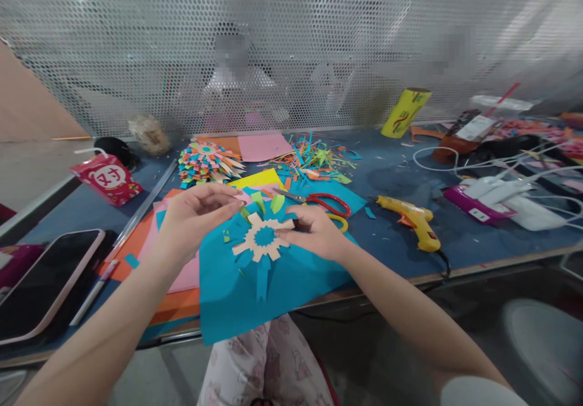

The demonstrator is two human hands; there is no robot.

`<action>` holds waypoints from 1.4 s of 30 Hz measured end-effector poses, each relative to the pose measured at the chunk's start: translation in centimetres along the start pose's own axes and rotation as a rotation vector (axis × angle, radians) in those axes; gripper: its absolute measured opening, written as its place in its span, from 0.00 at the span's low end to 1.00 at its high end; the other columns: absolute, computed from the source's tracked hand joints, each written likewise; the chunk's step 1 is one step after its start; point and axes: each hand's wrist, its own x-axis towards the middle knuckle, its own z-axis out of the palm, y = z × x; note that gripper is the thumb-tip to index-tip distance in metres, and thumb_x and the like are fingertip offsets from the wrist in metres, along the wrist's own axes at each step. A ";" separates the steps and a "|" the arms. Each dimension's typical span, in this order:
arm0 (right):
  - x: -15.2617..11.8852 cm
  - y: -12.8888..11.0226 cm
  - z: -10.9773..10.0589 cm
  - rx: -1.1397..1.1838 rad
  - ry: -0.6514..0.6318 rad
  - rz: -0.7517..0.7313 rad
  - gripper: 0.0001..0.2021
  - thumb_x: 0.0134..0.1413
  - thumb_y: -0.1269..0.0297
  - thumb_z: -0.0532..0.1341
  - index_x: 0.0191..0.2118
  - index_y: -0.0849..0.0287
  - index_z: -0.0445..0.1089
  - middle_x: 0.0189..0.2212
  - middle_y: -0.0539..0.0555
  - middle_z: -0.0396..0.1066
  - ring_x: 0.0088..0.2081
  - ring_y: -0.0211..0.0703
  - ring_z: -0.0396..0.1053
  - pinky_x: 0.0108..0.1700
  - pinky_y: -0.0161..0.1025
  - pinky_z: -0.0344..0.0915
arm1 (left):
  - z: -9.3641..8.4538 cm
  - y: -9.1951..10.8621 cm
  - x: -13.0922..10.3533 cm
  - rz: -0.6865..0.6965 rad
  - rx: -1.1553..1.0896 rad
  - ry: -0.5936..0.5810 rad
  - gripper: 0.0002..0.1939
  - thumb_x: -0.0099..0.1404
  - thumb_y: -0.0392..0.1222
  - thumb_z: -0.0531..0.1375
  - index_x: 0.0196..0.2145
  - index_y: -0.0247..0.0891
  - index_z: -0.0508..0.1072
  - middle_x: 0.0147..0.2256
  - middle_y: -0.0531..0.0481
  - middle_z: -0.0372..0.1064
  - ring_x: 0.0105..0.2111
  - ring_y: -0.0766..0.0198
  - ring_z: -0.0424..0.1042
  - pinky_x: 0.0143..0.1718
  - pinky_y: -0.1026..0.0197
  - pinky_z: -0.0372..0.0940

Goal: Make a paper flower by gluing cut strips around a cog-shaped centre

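A cream paper ring (255, 251) with tabs cut round its edge is above a large sheet of blue paper (228, 309). My right hand (319, 231) pinches its right side between thumb and fingers. At the upper left of the ring, my left hand (200, 214) is closed, thumb against fingertips; whatever lies between them is too small to make out. Green paper strips (277, 203) stand up behind the ring, and a blue strip (263, 281) lies below it. Scissors with red and yellow handles (328, 202) rest just beyond my right hand.
A yellow glue gun (412, 217) lies to the right, near a power strip (478, 205) full of white plugs. Behind are a layered paper flower (207, 160) and thin paper scraps (314, 160). A phone (45, 284) and red drink pouch (107, 178) are left.
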 end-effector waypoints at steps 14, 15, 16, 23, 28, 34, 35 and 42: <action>0.1 0.5 0.1 0.044 -0.006 0.079 0.13 0.43 0.57 0.65 0.24 0.58 0.62 0.22 0.48 0.63 0.27 0.38 0.65 0.28 0.35 0.62 | 0.4 0.2 0.6 -0.032 -0.026 0.017 0.16 0.43 0.41 0.73 0.32 0.37 0.78 0.24 0.52 0.76 0.24 0.68 0.74 0.26 0.69 0.68; 0.1 0.5 0.1 0.049 -0.007 0.085 0.13 0.43 0.58 0.65 0.24 0.58 0.61 0.21 0.48 0.63 0.27 0.39 0.66 0.28 0.35 0.62 | 0.4 0.3 0.7 -0.032 -0.034 0.032 0.16 0.43 0.41 0.73 0.31 0.37 0.78 0.24 0.52 0.75 0.25 0.66 0.74 0.26 0.68 0.69; 0.1 0.5 0.1 0.054 -0.009 0.089 0.13 0.43 0.59 0.65 0.23 0.58 0.60 0.21 0.47 0.62 0.27 0.39 0.66 0.28 0.35 0.62 | 0.4 0.2 0.8 -0.029 -0.043 0.046 0.16 0.42 0.41 0.72 0.31 0.37 0.77 0.24 0.52 0.75 0.26 0.65 0.75 0.26 0.67 0.69; 0.3 0.6 0.0 -0.072 -0.042 0.062 0.18 0.46 0.56 0.64 0.20 0.57 0.53 0.17 0.43 0.51 0.21 0.32 0.55 0.22 0.31 0.51 | 0.0 1.0 1.1 0.339 0.100 0.097 0.11 0.51 0.42 0.69 0.34 0.42 0.76 0.27 0.55 0.75 0.30 0.65 0.74 0.36 0.62 0.69; 0.4 0.9 -0.1 -0.121 -0.111 0.033 0.14 0.49 0.57 0.63 0.22 0.58 0.59 0.16 0.42 0.53 0.19 0.29 0.49 0.21 0.31 0.44 | 1.6 2.8 0.4 0.820 0.987 -0.337 0.20 0.59 0.43 0.64 0.49 0.46 0.71 0.48 0.48 0.74 0.52 0.52 0.68 0.56 0.46 0.55; 0.2 0.8 -0.3 -0.146 -0.113 0.002 0.09 0.49 0.59 0.62 0.29 0.60 0.68 0.15 0.41 0.50 0.19 0.30 0.47 0.21 0.32 0.43 | 3.5 2.9 1.3 0.908 1.129 -0.462 0.19 0.66 0.35 0.56 0.54 0.44 0.67 0.38 0.50 0.78 0.50 0.57 0.70 0.56 0.45 0.54; 0.3 0.8 -0.3 -0.134 -0.112 -0.002 0.09 0.49 0.59 0.62 0.30 0.60 0.68 0.16 0.41 0.51 0.19 0.30 0.47 0.22 0.32 0.44 | 3.5 3.1 1.3 0.885 1.092 -0.438 0.19 0.65 0.36 0.57 0.53 0.45 0.68 0.35 0.52 0.78 0.49 0.57 0.71 0.56 0.46 0.55; 0.3 1.2 -0.5 -0.101 0.015 0.029 0.17 0.47 0.56 0.62 0.20 0.57 0.55 0.18 0.44 0.53 0.23 0.32 0.53 0.24 0.32 0.51 | 2.6 5.9 0.5 0.549 0.433 -0.022 0.19 0.53 0.43 0.68 0.43 0.42 0.74 0.29 0.58 0.78 0.34 0.60 0.78 0.40 0.57 0.71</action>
